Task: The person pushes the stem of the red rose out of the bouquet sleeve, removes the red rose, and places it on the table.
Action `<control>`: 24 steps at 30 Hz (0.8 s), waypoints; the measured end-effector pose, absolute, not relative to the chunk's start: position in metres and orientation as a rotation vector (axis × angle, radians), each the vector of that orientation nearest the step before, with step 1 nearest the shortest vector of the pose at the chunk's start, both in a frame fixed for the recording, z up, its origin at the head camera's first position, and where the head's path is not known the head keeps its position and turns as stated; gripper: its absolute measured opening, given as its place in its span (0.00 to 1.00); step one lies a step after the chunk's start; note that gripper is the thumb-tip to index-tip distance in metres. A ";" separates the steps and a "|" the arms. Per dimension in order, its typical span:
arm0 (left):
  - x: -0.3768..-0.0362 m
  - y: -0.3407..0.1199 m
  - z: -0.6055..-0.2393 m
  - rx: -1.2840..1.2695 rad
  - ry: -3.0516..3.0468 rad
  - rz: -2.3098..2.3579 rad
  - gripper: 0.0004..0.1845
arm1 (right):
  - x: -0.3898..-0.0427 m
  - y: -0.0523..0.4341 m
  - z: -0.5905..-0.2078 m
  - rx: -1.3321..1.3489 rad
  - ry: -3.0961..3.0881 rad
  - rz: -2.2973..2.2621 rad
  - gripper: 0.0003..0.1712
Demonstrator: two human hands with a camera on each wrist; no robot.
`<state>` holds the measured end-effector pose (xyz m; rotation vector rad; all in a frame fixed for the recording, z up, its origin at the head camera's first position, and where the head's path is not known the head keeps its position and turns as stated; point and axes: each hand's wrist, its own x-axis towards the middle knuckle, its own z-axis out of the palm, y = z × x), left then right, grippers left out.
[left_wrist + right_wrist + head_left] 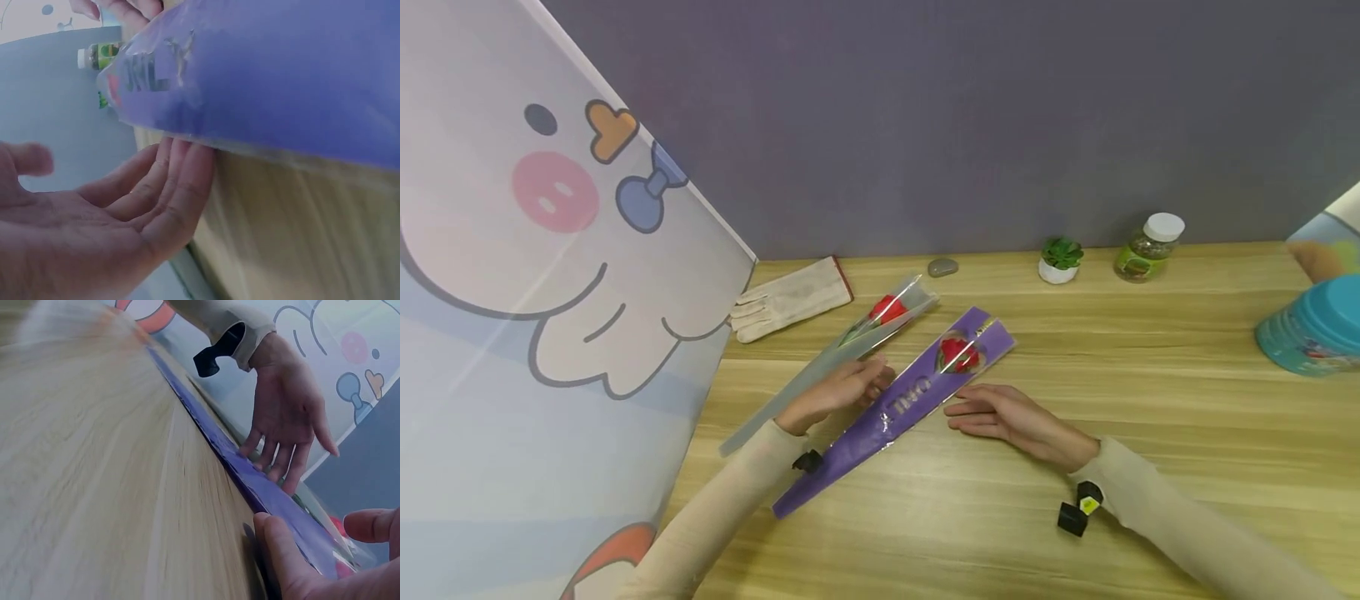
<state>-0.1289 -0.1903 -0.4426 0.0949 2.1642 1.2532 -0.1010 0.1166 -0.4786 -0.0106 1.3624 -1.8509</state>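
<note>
A red rose in a purple wrapping sleeve (904,403) lies slantwise on the wooden table, its flower end toward the back right. My left hand (844,390) is at its left edge, thumb apart; in the left wrist view the fingertips (199,164) meet or slip just under that edge. On the opposite side is my right hand (1011,421), fingers extended, with fingertips (275,540) at or very near the sleeve's edge. Neither hand grips it. Farther left lies a second red rose in a clear and grey sleeve (797,385), partly hidden behind my left hand.
Along the back are a white work glove (796,298), a grey stone (943,267), a small potted succulent (1060,260) and a white-lidded jar (1148,248). A teal tub (1311,329) stands at the right. Walls border the table's back and left.
</note>
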 end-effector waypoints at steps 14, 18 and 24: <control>-0.132 -0.182 -0.457 0.423 2.123 1.281 0.28 | -0.099 0.111 -0.481 0.015 1.331 -1.955 0.18; -0.132 -0.177 -0.455 0.516 2.102 1.307 0.32 | -0.099 0.113 -0.480 0.040 1.333 -2.012 0.15; -0.133 -0.168 -0.457 0.553 2.063 1.364 0.37 | -0.099 0.118 -0.479 0.045 1.375 -2.056 0.17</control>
